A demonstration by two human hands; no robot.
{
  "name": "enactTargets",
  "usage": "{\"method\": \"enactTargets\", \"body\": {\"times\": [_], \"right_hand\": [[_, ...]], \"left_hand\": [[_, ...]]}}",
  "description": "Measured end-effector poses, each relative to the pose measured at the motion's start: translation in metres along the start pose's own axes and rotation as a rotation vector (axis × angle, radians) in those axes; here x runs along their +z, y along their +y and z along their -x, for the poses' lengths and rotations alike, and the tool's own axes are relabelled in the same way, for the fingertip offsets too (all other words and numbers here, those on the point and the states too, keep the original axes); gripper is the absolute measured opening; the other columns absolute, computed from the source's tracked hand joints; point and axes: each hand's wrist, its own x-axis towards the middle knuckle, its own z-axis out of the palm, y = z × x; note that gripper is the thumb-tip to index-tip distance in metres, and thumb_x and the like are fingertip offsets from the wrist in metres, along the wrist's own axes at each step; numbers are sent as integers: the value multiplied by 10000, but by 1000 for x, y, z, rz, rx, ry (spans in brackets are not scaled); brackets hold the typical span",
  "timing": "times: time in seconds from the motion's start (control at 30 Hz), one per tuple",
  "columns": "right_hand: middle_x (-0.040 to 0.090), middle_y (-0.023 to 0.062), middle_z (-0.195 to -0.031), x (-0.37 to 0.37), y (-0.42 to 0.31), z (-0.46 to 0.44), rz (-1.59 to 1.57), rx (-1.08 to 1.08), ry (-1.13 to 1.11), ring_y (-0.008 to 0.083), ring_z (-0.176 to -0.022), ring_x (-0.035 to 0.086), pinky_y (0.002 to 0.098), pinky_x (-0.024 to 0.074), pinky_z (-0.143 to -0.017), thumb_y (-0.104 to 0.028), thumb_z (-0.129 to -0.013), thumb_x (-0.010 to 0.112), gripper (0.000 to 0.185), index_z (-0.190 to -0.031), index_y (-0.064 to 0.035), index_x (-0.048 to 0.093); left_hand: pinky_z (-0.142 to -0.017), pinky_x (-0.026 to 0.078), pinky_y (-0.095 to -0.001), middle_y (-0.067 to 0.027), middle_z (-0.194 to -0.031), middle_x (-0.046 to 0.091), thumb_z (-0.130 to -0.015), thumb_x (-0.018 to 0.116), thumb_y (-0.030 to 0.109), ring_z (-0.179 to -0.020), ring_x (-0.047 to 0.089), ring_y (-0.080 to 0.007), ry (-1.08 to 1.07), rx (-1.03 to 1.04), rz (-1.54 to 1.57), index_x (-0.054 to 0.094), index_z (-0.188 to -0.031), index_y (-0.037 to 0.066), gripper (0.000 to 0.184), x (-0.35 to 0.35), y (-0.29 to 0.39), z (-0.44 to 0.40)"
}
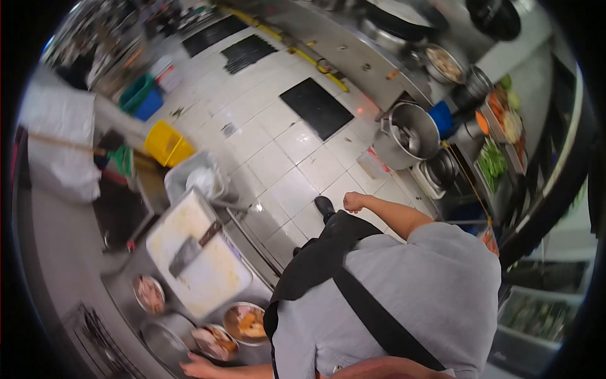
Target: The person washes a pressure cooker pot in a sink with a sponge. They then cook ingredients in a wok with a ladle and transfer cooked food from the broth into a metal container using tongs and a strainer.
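Meat pieces (149,294) already sit in bowls (231,324) on the tabletop (120,294); a cleaver (187,254) rests on the board (218,278). What remains is unclear. Left hand (201,367), near the bowls: fingers' grip unclear; right hand (355,201): fingers curled, apparently bare.

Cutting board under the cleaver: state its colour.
The cutting board is white with yellowish stains; head view shows it.

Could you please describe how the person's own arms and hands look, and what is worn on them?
Both the right hand and the left hand are without gloves. The right forearm is bare below a short, plain grey sleeve. The left forearm also looks bare where it shows.
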Motion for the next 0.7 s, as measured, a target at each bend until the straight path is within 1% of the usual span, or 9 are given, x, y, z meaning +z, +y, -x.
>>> {"method": "enactTargets", "body": {"times": [0.03, 0.13, 0.2, 0.27, 0.33, 0.4, 0.47, 0.57, 0.7], "right_hand": [[734, 105, -776, -8, 7, 1, -49, 15, 10, 184, -563, 680, 336, 559, -498, -147, -850, 533, 223, -892, -12, 706], [730, 103, -770, -7, 60, -18, -254, 47, 35, 176, -566, 682, 331, 555, -484, -136, -846, 540, 215, -910, -15, 706], [711, 110, -718, -15, 84, -21, -273, 64, 24, 200, -557, 682, 338, 570, -496, -134, -822, 582, 208, -904, -14, 730], [724, 141, -757, -30, 100, -24, -241, 125, 22, 231, -582, 703, 365, 575, -498, -91, -787, 560, 221, -898, -6, 732], [715, 143, -740, -49, 117, -32, -316, 119, 43, 232, -570, 695, 366, 567, -490, -83, -777, 566, 209, -883, 2, 726], [706, 146, -719, -74, 136, -43, -381, 118, 74, 233, -558, 687, 367, 558, -480, -76, -768, 573, 193, -861, 9, 720], [695, 152, -695, -100, 150, -63, -441, 117, 117, 235, -546, 680, 370, 546, -468, -72, -761, 580, 174, -832, 14, 714], [695, 113, -676, -158, 149, -81, -351, 81, 141, 199, -548, 682, 348, 561, -497, -153, -837, 566, 216, -854, -6, 724], [697, 97, -672, -235, 128, -97, -485, -79, 325, 184, -557, 685, 339, 560, -556, -184, -877, 555, 249, -850, -1, 722]], "left_hand": [[-855, 546, -476, -287, -1132, 667, -909, 691, 309, -958, 664, -439, -49, -43, -8, 568, -1326, -53, 566, 38, -1, -23], [-863, 528, -381, -190, -1098, 665, -937, 679, 202, -951, 642, -329, -352, 301, 631, 523, -1369, -29, 514, -48, 164, 2], [-832, 519, -317, -122, -1081, 660, -968, 628, 93, -910, 622, -210, -709, 465, 1024, 505, -1391, -20, 455, -56, 262, 28], [-819, 518, -299, -110, -1093, 662, -957, 624, 54, -913, 632, -176, -961, 670, 1060, 503, -1392, -11, 455, -72, 360, 66], [-801, 519, -300, -108, -1047, 676, -927, 656, 71, -885, 645, -172, -1350, 647, 1104, 520, -1379, -9, 479, -46, 431, 102], [-787, 520, -302, -97, -964, 689, -903, 679, 98, -859, 652, -164, -1417, 805, 899, 554, -1341, -16, 469, 3, 480, 138], [-743, 527, -310, -105, -876, 705, -885, 704, 157, -798, 655, -158, -1381, 948, 488, 585, -1300, -26, 469, 44, 514, 169], [-700, 524, -314, -114, -858, 706, -876, 712, 160, -771, 660, -165, -1493, 919, 411, 589, -1287, -27, 468, 72, 550, 209], [-644, 515, -315, -113, -839, 699, -865, 712, 147, -731, 664, -173, -1654, 810, 327, 587, -1277, -25, 464, 155, 582, 242]]}}
